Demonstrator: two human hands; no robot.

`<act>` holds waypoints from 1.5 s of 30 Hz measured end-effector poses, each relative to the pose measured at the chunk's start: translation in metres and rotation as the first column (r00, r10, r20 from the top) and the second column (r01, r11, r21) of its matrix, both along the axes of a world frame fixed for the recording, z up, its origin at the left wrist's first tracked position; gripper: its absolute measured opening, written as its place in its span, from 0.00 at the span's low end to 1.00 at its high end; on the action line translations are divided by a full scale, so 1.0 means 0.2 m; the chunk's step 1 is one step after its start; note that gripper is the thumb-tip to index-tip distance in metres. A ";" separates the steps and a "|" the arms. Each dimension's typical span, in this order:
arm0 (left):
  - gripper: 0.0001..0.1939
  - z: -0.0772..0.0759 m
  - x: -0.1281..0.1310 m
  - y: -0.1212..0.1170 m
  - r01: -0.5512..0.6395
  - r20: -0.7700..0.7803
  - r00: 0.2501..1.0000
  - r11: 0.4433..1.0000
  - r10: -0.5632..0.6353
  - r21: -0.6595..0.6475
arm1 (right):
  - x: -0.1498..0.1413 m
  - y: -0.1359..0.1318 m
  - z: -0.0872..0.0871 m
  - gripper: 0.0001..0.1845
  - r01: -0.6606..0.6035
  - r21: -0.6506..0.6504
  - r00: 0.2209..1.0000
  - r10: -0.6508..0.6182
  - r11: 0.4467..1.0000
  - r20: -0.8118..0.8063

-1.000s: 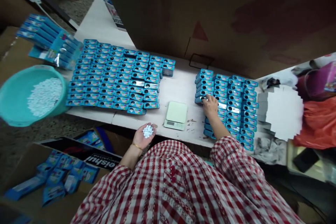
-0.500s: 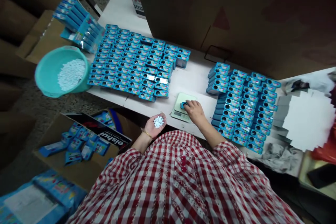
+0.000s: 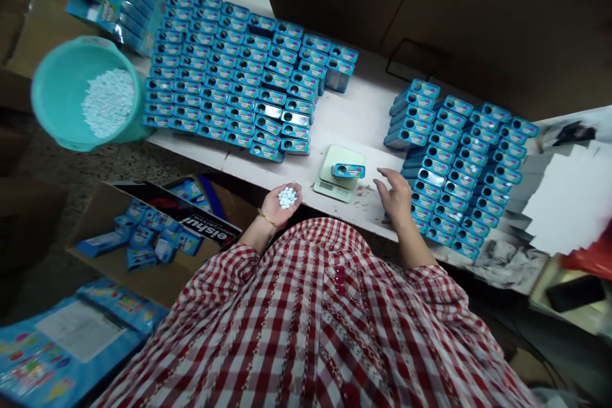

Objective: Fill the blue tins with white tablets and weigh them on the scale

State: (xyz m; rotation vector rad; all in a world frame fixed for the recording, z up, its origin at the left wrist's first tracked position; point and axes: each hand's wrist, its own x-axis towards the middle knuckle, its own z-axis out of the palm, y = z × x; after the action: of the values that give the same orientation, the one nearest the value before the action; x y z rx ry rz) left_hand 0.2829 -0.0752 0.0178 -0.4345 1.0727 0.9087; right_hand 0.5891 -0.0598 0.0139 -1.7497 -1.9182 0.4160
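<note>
My left hand is held palm up and cupped, with a small heap of white tablets lying in it. To its right, a pale green scale rests on the white table. One blue tin with a dark round hole in its top stands on the scale. My right hand is to the right of the scale, apart from the tin, its thumb and fingers spread with nothing between them. It is close to the right block of blue tins.
A larger block of blue tins stands left of the scale. At the far left, a turquoise basin contains many white tablets. Below it, a carton holds blue packets. White card sheets and crumpled paper lie at the right.
My right hand has let go of the tin on the scale and moved right, its fingers now spread. My left hand still holds the tablets. The camera view has shifted.
</note>
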 end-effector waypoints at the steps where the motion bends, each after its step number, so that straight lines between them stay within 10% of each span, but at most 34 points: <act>1: 0.11 0.00 0.00 0.00 0.001 -0.002 1.000 1.000 -0.001 0.002 | -0.01 0.01 0.00 0.17 -0.013 -0.002 1.000 0.013 1.000 0.004; 16: 0.11 0.00 0.03 0.00 0.001 0.009 1.000 0.999 -0.001 0.033 | -0.17 0.08 0.06 0.22 -0.205 -0.039 0.978 0.207 0.978 0.032; 25: 0.10 0.04 0.29 0.11 0.104 0.142 0.983 0.991 -0.114 0.081 | -0.61 -0.04 0.17 0.17 -0.540 -0.174 0.818 0.562 0.824 0.124; 45: 0.10 0.03 0.23 0.14 0.064 0.080 0.994 0.991 -0.074 0.119 | -0.33 0.14 0.08 0.11 -0.188 -0.067 0.971 0.175 0.980 -0.165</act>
State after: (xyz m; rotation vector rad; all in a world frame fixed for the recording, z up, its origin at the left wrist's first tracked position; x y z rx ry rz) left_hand 0.3294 -0.0465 0.0247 -0.3342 0.9468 0.8791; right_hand 0.5231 -0.0315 0.0305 -1.5443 -1.9769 0.6893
